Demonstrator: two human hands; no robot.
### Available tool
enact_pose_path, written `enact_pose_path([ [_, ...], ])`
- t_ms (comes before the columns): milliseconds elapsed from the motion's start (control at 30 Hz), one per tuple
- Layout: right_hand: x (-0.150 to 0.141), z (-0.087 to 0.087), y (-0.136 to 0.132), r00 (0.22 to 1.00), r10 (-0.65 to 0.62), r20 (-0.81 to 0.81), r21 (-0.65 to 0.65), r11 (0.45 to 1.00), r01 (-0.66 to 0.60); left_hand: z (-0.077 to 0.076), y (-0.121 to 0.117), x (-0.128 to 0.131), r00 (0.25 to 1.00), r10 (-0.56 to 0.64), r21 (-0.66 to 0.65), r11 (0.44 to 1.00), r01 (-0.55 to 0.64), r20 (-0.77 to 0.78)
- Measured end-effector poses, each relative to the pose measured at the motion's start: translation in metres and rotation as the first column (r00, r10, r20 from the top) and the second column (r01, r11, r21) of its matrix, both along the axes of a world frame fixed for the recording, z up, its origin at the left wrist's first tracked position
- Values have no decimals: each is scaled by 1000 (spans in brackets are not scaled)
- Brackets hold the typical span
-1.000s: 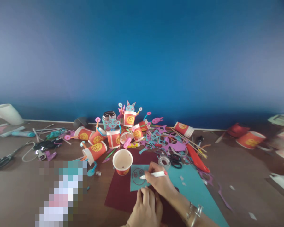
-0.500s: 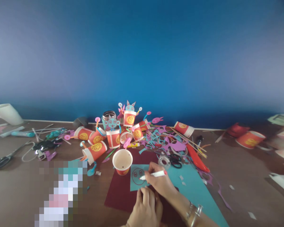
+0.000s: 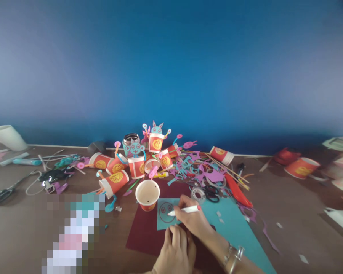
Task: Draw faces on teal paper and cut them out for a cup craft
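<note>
My right hand (image 3: 190, 219) grips a white marker with a red end (image 3: 190, 209), its tip touching a light-blue paper piece (image 3: 161, 224). A round face outline with two eyes is drawn on that piece. My left hand (image 3: 174, 249) rests at the paper's lower edge, fingers laid down and holding no object. Beneath both lies a dark maroon sheet (image 3: 143, 239). An upright red-and-white paper cup (image 3: 148, 196) stands just left of the drawing, with small holes inside it. A larger light-blue sheet (image 3: 240, 236) extends under my right forearm.
Behind are several decorated cups (image 3: 156, 142), some tipped over, and a heap of purple and blue paper scraps (image 3: 197, 167). Black-handled scissors (image 3: 212, 193) and a tape roll (image 3: 198, 195) lie to the right. Other scissors (image 3: 2, 196) lie far left. A blue wall (image 3: 171, 76) rises behind.
The marker tip has shifted very slightly on the drawn face. Both hands are otherwise in nearly the same places, and the cups and scraps look unmoved.
</note>
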State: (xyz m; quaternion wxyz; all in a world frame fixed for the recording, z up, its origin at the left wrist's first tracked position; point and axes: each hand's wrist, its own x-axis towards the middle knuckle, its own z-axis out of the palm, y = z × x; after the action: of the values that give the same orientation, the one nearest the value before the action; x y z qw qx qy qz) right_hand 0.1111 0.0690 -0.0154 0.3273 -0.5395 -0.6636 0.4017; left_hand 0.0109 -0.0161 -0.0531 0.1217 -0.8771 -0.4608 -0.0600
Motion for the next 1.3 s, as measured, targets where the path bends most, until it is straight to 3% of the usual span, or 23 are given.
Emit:
enact_pose_path([
  [300,-1,2,-1,1000,-2,-3,-3,1000,2,-1,1,0,1000,9,-66,998,-10,-9],
  [600,-2,2,-1,1000,-17,9,8,1000,17,-2,1,0,1000,17,-35,999,-17,-10],
  [900,1,-5,1,990,-79,-120,-45,996,74,1,0,0,1000,15,-55,998,-16,-26],
  [1300,-1,6,-2,999,-25,24,14,1000,24,-2,0,0,1000,12,-20,1000,-12,5],
])
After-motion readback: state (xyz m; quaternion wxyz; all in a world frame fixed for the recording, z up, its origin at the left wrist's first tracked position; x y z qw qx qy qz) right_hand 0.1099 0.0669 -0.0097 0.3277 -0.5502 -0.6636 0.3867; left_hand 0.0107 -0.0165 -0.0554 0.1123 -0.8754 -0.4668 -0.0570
